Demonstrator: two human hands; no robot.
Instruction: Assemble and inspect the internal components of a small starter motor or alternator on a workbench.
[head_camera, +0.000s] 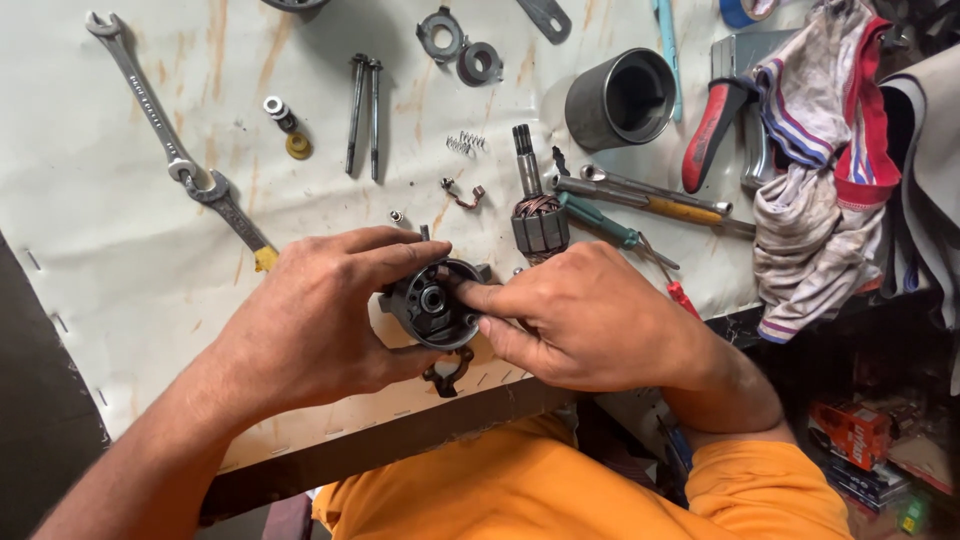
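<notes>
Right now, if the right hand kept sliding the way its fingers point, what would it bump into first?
The right hand points leftward, and its fingertips are already at the round dark motor end cap. So it would meet that first, with the left hand gripping the cap's far side just beyond.

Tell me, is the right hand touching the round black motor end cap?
Touching: the head view shows the right hand with fingertips pressed on the black motor end cap.

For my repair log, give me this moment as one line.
left hand: holds round black part | right hand: fingertips inside it | nearby: rotor, wrenches
</notes>
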